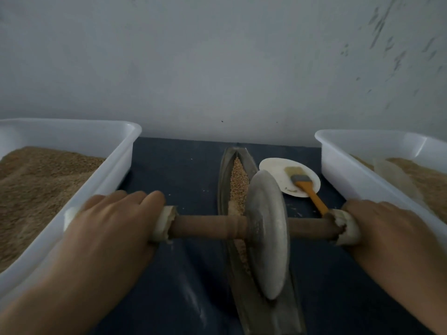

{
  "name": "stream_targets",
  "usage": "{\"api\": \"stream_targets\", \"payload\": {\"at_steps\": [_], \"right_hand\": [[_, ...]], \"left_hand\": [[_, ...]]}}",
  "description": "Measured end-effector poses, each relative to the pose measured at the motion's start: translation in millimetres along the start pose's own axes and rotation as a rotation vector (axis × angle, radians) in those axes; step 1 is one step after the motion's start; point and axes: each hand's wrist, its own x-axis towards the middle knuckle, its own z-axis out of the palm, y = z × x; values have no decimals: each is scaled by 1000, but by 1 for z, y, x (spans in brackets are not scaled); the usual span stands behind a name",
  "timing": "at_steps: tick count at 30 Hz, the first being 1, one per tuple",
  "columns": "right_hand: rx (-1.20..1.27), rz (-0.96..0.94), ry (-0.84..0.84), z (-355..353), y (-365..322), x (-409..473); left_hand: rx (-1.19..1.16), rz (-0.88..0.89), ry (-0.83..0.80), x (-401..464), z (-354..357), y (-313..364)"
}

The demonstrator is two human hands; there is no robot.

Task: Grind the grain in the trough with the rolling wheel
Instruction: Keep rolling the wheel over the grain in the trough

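Observation:
A grey metal rolling wheel stands on edge in the long narrow boat-shaped trough on a dark blue cloth. Tan grain lies along the trough's groove ahead of the wheel and beside it. A brown wooden axle runs through the wheel, with pale padding wrapped at each end. My left hand lies over the left padded end, fingers wrapped over it. My right hand covers the right padded end the same way.
A white plastic tub of brown grain stands at the left, and another white tub at the right. A white plate holding an orange-handled brush lies right of the trough. A grey wall closes the back.

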Motion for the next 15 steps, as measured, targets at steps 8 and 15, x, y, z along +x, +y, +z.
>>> {"api": "stream_targets", "payload": {"at_steps": [8,15], "right_hand": [[-57,-36,114,41,-7,83],[-54,-44,226,58,-5,114]], "left_hand": [[18,-260,-20,80,42,-6],[72,-328,179,96,64,-6]]}}
